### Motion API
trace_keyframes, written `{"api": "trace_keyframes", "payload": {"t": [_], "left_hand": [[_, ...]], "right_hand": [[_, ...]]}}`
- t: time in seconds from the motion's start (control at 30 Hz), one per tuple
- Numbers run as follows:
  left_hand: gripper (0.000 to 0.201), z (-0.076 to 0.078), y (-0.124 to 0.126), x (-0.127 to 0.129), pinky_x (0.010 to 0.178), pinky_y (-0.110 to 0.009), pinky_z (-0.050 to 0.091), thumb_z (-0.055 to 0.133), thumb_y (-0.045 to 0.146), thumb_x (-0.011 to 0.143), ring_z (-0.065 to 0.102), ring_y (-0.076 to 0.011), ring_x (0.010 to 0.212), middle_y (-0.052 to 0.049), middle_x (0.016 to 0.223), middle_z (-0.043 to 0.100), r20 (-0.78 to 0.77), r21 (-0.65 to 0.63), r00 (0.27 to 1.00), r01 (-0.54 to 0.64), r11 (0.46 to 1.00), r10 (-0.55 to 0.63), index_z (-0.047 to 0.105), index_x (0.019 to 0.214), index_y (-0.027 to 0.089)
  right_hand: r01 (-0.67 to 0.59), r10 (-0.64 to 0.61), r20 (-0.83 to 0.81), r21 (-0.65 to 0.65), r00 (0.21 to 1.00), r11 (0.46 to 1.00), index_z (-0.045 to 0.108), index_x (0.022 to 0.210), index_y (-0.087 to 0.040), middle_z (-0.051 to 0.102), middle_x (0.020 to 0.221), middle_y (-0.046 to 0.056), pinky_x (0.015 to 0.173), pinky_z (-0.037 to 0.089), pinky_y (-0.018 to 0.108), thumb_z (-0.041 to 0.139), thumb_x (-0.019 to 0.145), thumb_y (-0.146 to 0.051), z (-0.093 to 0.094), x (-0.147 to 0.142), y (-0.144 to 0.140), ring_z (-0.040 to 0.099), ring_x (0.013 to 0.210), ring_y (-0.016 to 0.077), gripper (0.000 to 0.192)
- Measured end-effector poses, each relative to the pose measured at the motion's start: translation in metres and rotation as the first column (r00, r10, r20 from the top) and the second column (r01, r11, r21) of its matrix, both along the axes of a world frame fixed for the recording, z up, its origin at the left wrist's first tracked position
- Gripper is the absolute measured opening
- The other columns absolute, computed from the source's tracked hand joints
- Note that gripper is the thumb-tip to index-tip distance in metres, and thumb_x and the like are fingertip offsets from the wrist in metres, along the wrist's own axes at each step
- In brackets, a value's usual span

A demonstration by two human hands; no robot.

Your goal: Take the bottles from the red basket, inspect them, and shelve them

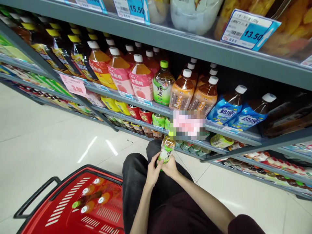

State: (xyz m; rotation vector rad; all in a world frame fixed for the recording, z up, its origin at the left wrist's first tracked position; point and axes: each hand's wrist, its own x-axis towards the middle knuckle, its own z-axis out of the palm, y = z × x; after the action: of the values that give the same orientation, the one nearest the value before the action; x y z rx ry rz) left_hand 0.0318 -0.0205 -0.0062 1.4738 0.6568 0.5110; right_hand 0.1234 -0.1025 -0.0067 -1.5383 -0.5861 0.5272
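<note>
Red basket [73, 208] by the knee, both hands — left hand [153, 172], right hand [170, 167] — clasped on an upright green tea bottle [166, 150], label 绿茶, shelf tags 13.50 [248, 31], 15.50 [133, 9].

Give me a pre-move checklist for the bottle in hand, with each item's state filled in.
1. Left hand on the bottle: ok.
2. Right hand on the bottle: ok.
3. Bottle upright: ok, slight tilt.
4. Cap closed: cannot tell, partly behind a blurred patch.
5. Room in the basket: ok, a few bottles lie inside with bare floor showing.
6. Matching green-label bottle on the shelf: ok.
</note>
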Motion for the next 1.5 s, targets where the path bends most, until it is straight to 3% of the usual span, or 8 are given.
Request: {"api": "trace_keyframes", "payload": {"t": [0.13,0.37,0.67,1.0,1.33,1.5], "left_hand": [[0.07,0.004,0.002,-0.003,0.117,-0.048,0.044,0.081,0.051,0.079,0.06,-0.0354,0.131,-0.016,0.139,0.065,0.009,-0.023,1.0,-0.002,1.0,0.003,0.064,0.136,0.015],[0.075,0.007,0.0,-0.005,0.112,-0.048,0.049,0.078,0.057,0.082,0.062,-0.0368,0.129,-0.017,0.137,0.066,0.016,-0.117,0.999,-0.038,0.992,0.04,0.062,0.141,0.013],[0.075,0.0,0.002,-0.003,0.11,-0.045,0.05,0.067,0.067,0.091,0.063,-0.0351,0.128,-0.019,0.139,0.065,0.084,-0.21,0.992,-0.072,0.975,0.091,0.062,0.14,0.011],[0.068,0.005,0.003,-0.004,0.105,-0.042,0.052,0.064,0.067,0.094,0.065,-0.0332,0.124,-0.016,0.136,0.067,0.065,-0.155,0.991,-0.105,0.982,0.116,0.065,0.134,0.013],[0.065,0.006,0.004,-0.008,0.105,-0.041,0.051,0.057,0.066,0.098,0.065,-0.0319,0.122,-0.016,0.134,0.068,0.076,-0.134,0.99,-0.107,0.985,0.118,0.065,0.133,0.012],[0.069,0.0,0.005,-0.009,0.111,-0.042,0.047,0.056,0.067,0.098,0.062,-0.0326,0.128,-0.017,0.14,0.065,0.069,-0.115,0.99,-0.118,0.986,0.126,0.064,0.138,0.011]], "right_hand": [[0.016,-0.013,0.032,-0.094,0.999,0.995,0.053,0.115,-0.021,0.075,0.094,0.006,0.071,0.061,0.035,0.084,0.069,-0.037,0.007,-0.005,-0.001,0.073,0.077,0.0239,0.057],[-0.03,0.067,0.174,-0.207,0.983,0.978,0.046,0.13,-0.023,0.075,0.106,0.009,0.077,0.062,0.038,0.081,0.068,-0.04,0.012,-0.007,-0.003,0.076,0.089,0.0273,0.073],[-0.038,0.101,0.212,-0.281,0.972,0.959,0.047,0.131,-0.02,0.075,0.112,0.013,0.078,0.062,0.037,0.073,0.078,-0.045,0.023,-0.01,-0.002,0.076,0.096,0.0293,0.065],[-0.058,0.111,0.192,-0.263,0.975,0.963,0.047,0.129,-0.023,0.075,0.106,0.009,0.074,0.061,0.037,0.075,0.08,-0.041,0.018,-0.013,0.002,0.076,0.09,0.029,0.059],[-0.068,0.148,0.241,-0.311,0.959,0.948,0.049,0.135,-0.021,0.074,0.116,0.013,0.079,0.061,0.039,0.076,0.074,-0.04,0.022,-0.011,0.003,0.076,0.097,0.0308,0.069],[-0.083,0.144,0.195,-0.294,0.97,0.952,0.048,0.137,-0.021,0.075,0.111,0.011,0.078,0.06,0.038,0.081,0.072,-0.045,0.023,-0.012,0.003,0.076,0.096,0.0304,0.076]]}}
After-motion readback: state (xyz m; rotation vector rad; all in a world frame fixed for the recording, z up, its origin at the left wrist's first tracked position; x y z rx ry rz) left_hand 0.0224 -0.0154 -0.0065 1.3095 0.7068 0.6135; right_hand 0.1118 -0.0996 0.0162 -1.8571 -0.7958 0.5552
